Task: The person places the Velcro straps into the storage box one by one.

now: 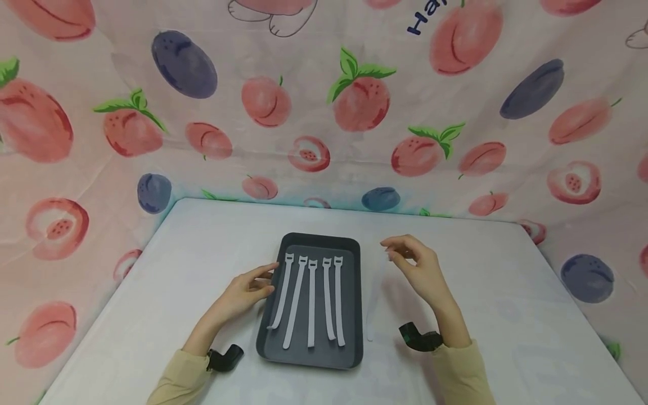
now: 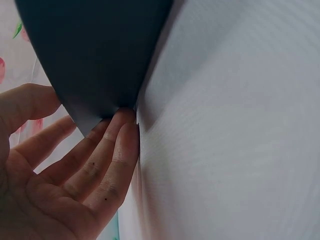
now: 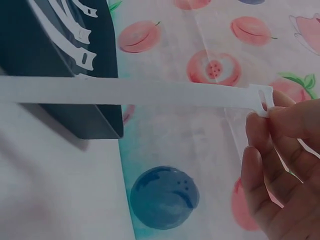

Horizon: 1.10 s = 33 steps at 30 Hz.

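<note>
My right hand (image 1: 417, 267) pinches the slotted head of a white hook-and-loop cable tie (image 3: 175, 93) between thumb and fingers. The strap hangs down to the right of a dark grey tray (image 1: 310, 361), apart from it in the head view. Inside the tray lie several similar white cable ties (image 1: 312, 304) side by side, heads toward the far end. Some have bent tips. With fairly straight fingers, my left hand (image 1: 243, 292) touches the tray's left side. In the left wrist view its fingertips (image 2: 127, 117) rest low against the outer wall, the thumb near the rim.
A white cloth (image 1: 511, 315) covers the table under the tray. Behind and at both sides hangs a pink fruit-print curtain (image 1: 314, 101). A black wrist-worn device (image 1: 226, 358) sits at the left wrist, and another black device (image 1: 419, 338) at the right.
</note>
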Motion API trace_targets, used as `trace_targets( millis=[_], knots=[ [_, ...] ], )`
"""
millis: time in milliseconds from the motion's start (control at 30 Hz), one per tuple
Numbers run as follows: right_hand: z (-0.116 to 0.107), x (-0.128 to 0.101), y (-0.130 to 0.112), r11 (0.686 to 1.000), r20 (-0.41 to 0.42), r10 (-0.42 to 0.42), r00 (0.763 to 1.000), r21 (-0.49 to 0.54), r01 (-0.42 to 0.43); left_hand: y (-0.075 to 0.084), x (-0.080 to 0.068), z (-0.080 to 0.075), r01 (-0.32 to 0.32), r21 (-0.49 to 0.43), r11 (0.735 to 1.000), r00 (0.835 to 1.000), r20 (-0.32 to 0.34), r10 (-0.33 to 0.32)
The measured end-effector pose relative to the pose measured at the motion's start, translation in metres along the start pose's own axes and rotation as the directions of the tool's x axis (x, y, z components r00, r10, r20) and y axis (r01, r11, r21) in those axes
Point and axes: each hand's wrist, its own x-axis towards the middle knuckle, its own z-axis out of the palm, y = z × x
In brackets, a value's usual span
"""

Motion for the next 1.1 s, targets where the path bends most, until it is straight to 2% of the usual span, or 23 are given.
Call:
trace_targets(
  millis=[267,600,867,1100],
  knots=[
    [-0.006,-0.002,-0.008,0.999,0.000,-0.052,0.999,0.012,0.052,-0.002,0.000,0.001,-0.002,-0.003,1.000,1.000,0.003,0.002],
    [-0.010,-0.005,-0.020,0.998,0.011,-0.068,0.998,-0.016,0.068,0.000,0.000,0.001,0.000,-0.007,1.000,1.000,0.008,0.000],
    [-0.013,-0.007,-0.027,0.996,-0.013,-0.086,0.996,-0.026,0.086,0.000,0.000,0.001,0.003,-0.006,1.000,1.000,0.011,-0.003],
    [-0.018,-0.009,-0.034,0.991,-0.004,-0.129,0.992,-0.034,0.129,0.001,0.000,0.000,0.001,-0.004,1.000,1.000,0.008,-0.001]
  ],
)
